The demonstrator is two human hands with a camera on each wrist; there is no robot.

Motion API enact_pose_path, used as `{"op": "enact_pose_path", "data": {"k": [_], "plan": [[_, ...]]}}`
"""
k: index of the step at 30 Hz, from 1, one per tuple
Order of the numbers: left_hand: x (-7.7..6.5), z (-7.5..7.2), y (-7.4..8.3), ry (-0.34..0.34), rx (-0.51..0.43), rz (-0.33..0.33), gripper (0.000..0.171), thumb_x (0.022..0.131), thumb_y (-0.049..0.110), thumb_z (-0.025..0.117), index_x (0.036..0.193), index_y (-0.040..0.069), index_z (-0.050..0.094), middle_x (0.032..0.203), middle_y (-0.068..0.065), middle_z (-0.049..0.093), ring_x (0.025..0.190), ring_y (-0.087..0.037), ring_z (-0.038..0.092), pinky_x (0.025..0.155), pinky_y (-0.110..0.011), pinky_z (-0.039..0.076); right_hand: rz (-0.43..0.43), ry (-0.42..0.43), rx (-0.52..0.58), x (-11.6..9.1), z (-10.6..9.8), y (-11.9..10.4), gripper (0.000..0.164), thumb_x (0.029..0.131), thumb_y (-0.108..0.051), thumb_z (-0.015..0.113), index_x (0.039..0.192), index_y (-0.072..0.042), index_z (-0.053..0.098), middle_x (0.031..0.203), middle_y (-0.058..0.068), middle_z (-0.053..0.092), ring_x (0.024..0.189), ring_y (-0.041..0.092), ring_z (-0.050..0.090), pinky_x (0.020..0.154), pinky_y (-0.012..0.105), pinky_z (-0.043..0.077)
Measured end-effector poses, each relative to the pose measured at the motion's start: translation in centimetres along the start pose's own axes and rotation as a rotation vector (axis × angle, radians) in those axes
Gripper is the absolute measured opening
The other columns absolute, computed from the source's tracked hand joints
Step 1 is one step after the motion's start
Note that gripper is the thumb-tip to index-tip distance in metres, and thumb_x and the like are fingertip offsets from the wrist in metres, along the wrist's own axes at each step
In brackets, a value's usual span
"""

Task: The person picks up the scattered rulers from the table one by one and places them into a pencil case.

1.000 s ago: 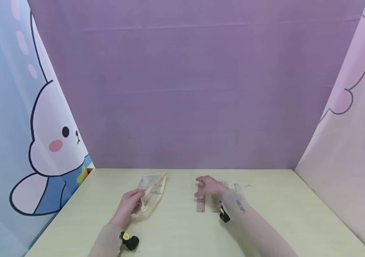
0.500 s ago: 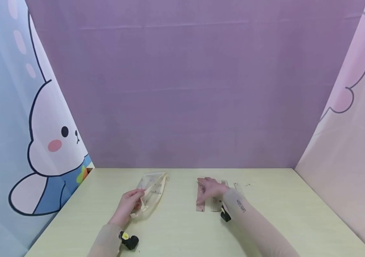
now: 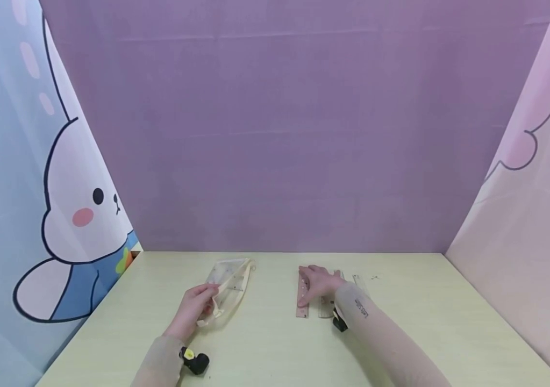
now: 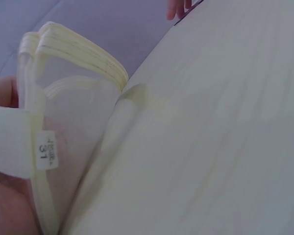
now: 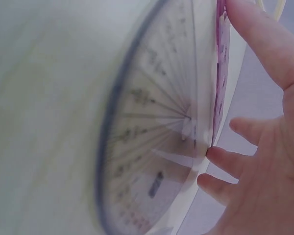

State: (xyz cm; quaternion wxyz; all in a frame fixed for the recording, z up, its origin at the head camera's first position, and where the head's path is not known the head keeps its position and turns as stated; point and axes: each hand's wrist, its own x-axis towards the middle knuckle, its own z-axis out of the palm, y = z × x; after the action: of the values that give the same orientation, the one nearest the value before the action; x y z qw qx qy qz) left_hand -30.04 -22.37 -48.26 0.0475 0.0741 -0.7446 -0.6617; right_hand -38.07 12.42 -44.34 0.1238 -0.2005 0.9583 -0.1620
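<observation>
My left hand (image 3: pixel 194 306) grips the near left edge of a see-through pouch (image 3: pixel 233 293) with cream trim, held tilted above the table. In the left wrist view the pouch's zipped edge (image 4: pixel 83 51) and a small white label (image 4: pixel 46 149) show. My right hand (image 3: pixel 320 282) spans a pink ruler (image 3: pixel 302 311) lying on the table, thumb toward the near end and fingers toward the far end. A clear protractor (image 5: pixel 152 112) lies just right of the ruler, partly under the hand. Farther right is another clear, narrow piece (image 3: pixel 358 280), mostly hidden by the sleeve.
A pale wooden table (image 3: pixel 265 349) carries everything. Behind it hangs a purple cloth (image 3: pixel 275 134), with printed curtains at the left (image 3: pixel 81 215) and right (image 3: pixel 521 231). A small dark mark (image 3: pixel 375 277) shows on the table at the far right.
My right hand's thumb and fingers have come down and closed in on the pink ruler, which lies where it was. My left hand and the pouch have stayed still.
</observation>
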Motion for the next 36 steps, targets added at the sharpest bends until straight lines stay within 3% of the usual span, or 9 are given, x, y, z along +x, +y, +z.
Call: {"op": "enact_pose_path", "data": {"k": [7, 10, 14, 19, 22, 24, 29, 32, 36], "plan": [[-0.2, 0.1, 0.4, -0.008, -0.012, -0.004, 0.034, 0.092, 0.014, 0.062, 0.118, -0.008, 0.063, 0.071, -0.002, 0.056, 0.062, -0.014, 0.048, 0.056, -0.026, 0.042, -0.043, 0.032, 0.047, 0.2, -0.2, 0.0, 0.108, 0.066, -0.048, 0.085, 0.153, -0.017, 0.029, 0.155, 0.016, 0.025, 0.141, 0.038, 0.023, 0.1, 0.076, 0.003], [-1.1, 0.1, 1.3, -0.028, -0.011, 0.006, 0.033, 0.093, 0.012, 0.06, 0.118, -0.01, 0.061, 0.069, -0.001, 0.055, 0.061, -0.015, 0.048, 0.056, -0.026, 0.042, -0.08, 0.049, 0.116, 0.6, 0.0, 0.0, 0.106, 0.069, -0.038, 0.086, 0.153, -0.015, 0.027, 0.153, 0.018, 0.026, 0.137, 0.038, 0.031, 0.103, 0.071, 0.015], [-2.5, 0.3, 2.9, -0.041, -0.002, 0.022, 0.033, 0.093, 0.009, 0.058, 0.118, -0.013, 0.059, 0.069, -0.001, 0.055, 0.061, -0.015, 0.048, 0.057, -0.027, 0.042, -0.115, 0.081, 0.205, 1.2, 0.3, -0.1, 0.104, 0.069, -0.024, 0.087, 0.153, -0.015, 0.027, 0.148, 0.017, 0.03, 0.126, 0.033, 0.043, 0.1, 0.055, 0.038], [-1.5, 0.2, 1.7, -0.029, -0.001, 0.014, 0.034, 0.093, 0.012, 0.06, 0.118, -0.01, 0.061, 0.069, -0.001, 0.054, 0.061, -0.015, 0.047, 0.056, -0.027, 0.041, -0.133, 0.14, 0.284, 1.8, 0.5, -0.4, 0.103, 0.067, -0.011, 0.087, 0.152, -0.014, 0.029, 0.142, 0.019, 0.034, 0.104, 0.024, 0.054, 0.088, 0.042, 0.049], [-0.4, 0.1, 0.5, -0.018, 0.003, 0.01, 0.034, 0.093, 0.015, 0.061, 0.118, -0.008, 0.062, 0.069, -0.001, 0.054, 0.061, -0.015, 0.047, 0.056, -0.026, 0.041, -0.138, 0.17, 0.323, 2.0, 0.6, -0.6, 0.1, 0.067, -0.004, 0.085, 0.151, -0.011, 0.031, 0.142, 0.024, 0.033, 0.09, 0.019, 0.055, 0.08, 0.036, 0.051], [-0.4, 0.1, 0.5, -0.012, 0.002, 0.008, 0.034, 0.093, 0.015, 0.061, 0.118, -0.008, 0.062, 0.07, -0.001, 0.054, 0.061, -0.015, 0.047, 0.056, -0.026, 0.041, -0.15, 0.179, 0.333, 2.1, 0.8, -0.8, 0.097, 0.069, -0.001, 0.083, 0.151, -0.008, 0.032, 0.142, 0.026, 0.031, 0.084, 0.019, 0.056, 0.074, 0.033, 0.051], [-0.1, 0.2, 0.2, 0.0, 0.002, 0.005, 0.034, 0.092, 0.015, 0.061, 0.118, -0.007, 0.063, 0.071, -0.001, 0.055, 0.061, -0.014, 0.048, 0.056, -0.026, 0.042, -0.15, 0.18, 0.312, 2.3, 1.1, -1.2, 0.093, 0.072, -0.001, 0.081, 0.15, -0.004, 0.031, 0.14, 0.026, 0.035, 0.093, 0.023, 0.056, 0.072, 0.034, 0.052], [-0.6, 0.2, 0.9, -0.012, 0.0, 0.004, 0.033, 0.093, 0.013, 0.06, 0.118, -0.009, 0.062, 0.072, -0.002, 0.055, 0.062, -0.014, 0.048, 0.056, -0.026, 0.042, -0.132, 0.161, 0.289, 2.4, 1.1, -1.3, 0.092, 0.073, -0.003, 0.08, 0.151, -0.003, 0.03, 0.126, 0.02, 0.049, 0.091, 0.021, 0.055, 0.072, 0.032, 0.052], [-1.9, 0.4, 2.5, -0.025, 0.002, 0.004, 0.032, 0.093, 0.009, 0.058, 0.118, -0.012, 0.06, 0.074, -0.005, 0.056, 0.063, -0.016, 0.049, 0.057, -0.027, 0.042, -0.136, 0.142, 0.282, 2.6, 1.3, -1.4, 0.09, 0.075, -0.002, 0.078, 0.15, 0.002, 0.028, 0.101, 0.008, 0.056, 0.075, 0.017, 0.054, 0.064, 0.029, 0.05]]}}
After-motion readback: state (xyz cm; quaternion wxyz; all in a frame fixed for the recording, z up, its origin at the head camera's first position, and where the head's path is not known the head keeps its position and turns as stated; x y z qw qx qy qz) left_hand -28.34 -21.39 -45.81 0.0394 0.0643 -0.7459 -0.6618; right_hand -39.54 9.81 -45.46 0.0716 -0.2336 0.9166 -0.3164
